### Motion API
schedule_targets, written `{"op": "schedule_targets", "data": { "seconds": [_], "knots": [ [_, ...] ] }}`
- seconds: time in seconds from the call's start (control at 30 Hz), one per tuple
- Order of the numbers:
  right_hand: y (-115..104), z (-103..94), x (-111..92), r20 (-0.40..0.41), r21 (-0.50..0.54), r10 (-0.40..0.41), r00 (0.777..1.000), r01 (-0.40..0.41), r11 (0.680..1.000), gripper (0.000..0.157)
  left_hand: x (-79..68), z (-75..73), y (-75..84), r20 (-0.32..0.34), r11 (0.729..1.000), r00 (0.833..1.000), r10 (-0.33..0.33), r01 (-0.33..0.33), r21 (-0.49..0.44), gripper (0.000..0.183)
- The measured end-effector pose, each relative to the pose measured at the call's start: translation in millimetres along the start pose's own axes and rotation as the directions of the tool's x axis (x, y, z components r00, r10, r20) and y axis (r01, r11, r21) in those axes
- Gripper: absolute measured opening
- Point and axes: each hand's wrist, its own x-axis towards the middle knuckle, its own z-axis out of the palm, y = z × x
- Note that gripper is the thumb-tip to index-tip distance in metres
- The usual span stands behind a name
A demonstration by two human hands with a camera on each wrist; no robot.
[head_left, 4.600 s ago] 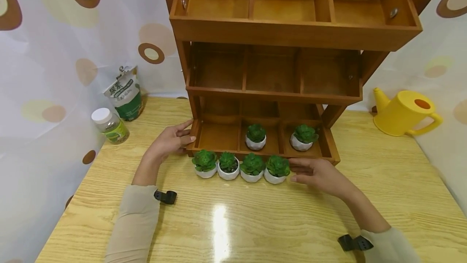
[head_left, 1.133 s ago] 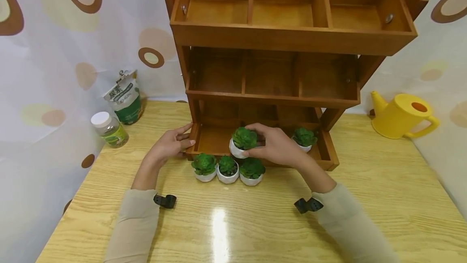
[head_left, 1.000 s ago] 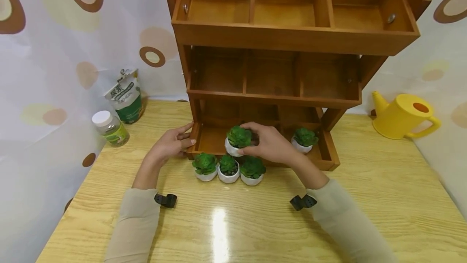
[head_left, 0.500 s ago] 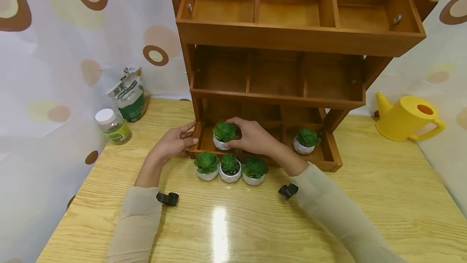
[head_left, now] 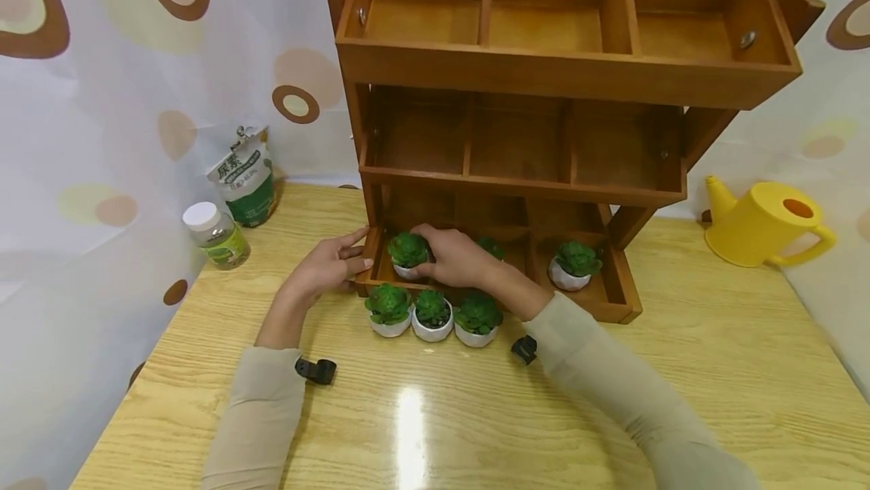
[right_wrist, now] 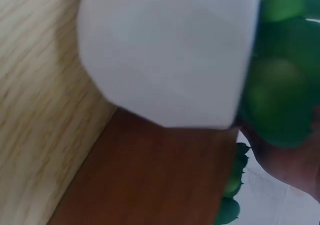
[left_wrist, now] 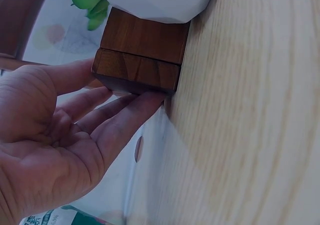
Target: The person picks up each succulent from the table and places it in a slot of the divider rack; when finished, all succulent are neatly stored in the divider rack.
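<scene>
In the head view, my right hand (head_left: pixel 455 256) grips a potted succulent (head_left: pixel 409 250) in the left compartment of the wooden shelf's bottom tier (head_left: pixel 615 290). A second succulent (head_left: pixel 489 247) is partly hidden behind that hand in the middle compartment; another succulent (head_left: pixel 575 262) occupies the right one. Three succulents (head_left: pixel 432 314) in white faceted pots line up on the table before the shelf. My left hand (head_left: pixel 326 267) touches the tier's left end, its fingers and thumb extended against the wood (left_wrist: pixel 135 72). A white pot (right_wrist: pixel 165 55) fills much of the right wrist view.
The shelf's upper tiers (head_left: pixel 571 71) overhang the bottom one. Back left on the table are a white-capped jar (head_left: pixel 216 237) and a green-and-white pouch (head_left: pixel 248 180). A yellow watering can (head_left: pixel 768 222) stands at the right by the patterned backdrop.
My right hand has taken the rightmost succulent from the front row, carried it left over the tier and lowered it into the left compartment. The left hand has stayed at the shelf's end.
</scene>
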Motion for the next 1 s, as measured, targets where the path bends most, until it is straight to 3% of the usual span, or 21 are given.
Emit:
{"op": "schedule_targets", "data": {
  "seconds": [0.3, 0.53, 0.7, 0.87, 1.0],
  "knots": [
    [5, 4.8, 5, 0.008, -0.044, -0.002, 1.000, 0.002, 0.999, 0.063, 3.1, 0.3, 0.6, 0.009, 1.000, 1.000, 0.018, -0.018, -0.021, 0.068],
    [-3, 4.8, 8, 0.049, -0.079, 0.026, 0.998, -0.022, 0.997, 0.071, -0.7, -2.9, -2.5, -0.001, 1.000, 1.000, 0.010, -0.010, -0.023, 0.068],
    [-3, -3.5, 0, 0.034, -0.096, 0.015, 0.999, -0.012, 0.995, 0.073, -2.4, -0.8, 0.6, -0.006, 0.999, 1.000, 0.007, -0.007, -0.036, 0.067],
    [4, -19.7, -18, -0.029, -0.015, -0.020, 0.999, 0.019, 1.000, 0.067, -3.5, -0.3, 1.4, -0.005, 0.999, 1.000, 0.002, -0.002, -0.035, 0.067],
    [12, -31.5, -41, -0.086, 0.111, -0.037, 0.996, 0.047, 0.993, 0.059, -3.7, -0.1, 0.9, -0.008, 1.000, 1.000, -0.003, 0.003, -0.019, 0.067]
  ]
}}
